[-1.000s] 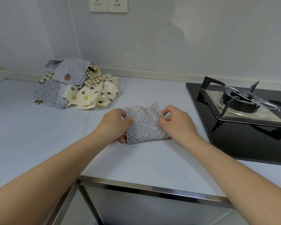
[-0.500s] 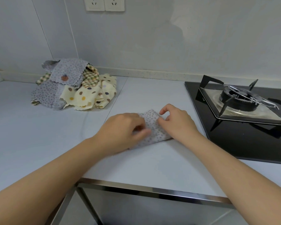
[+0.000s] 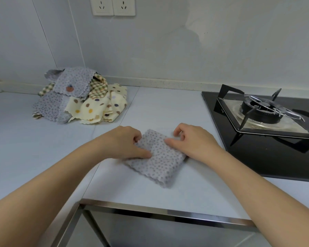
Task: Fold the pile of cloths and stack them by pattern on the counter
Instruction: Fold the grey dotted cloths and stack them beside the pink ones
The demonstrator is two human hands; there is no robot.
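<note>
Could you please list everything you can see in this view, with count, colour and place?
grey dotted cloth: one, grey with small dots, folded, mid-counter between the hands.
pile of cloths: one heap, cloth number unclear; grey dotted, cream spotted, checked; counter's back left.
counter: one, white, across the view.
gas hob: one, black, right side of counter.
burner: one, dark, on the hob.
wall sockets: two, white, top of wall.
left hand: one, grips the cloth's left edge, thumb on top.
right hand: one, holds the cloth's right edge, thumb on it.
</note>
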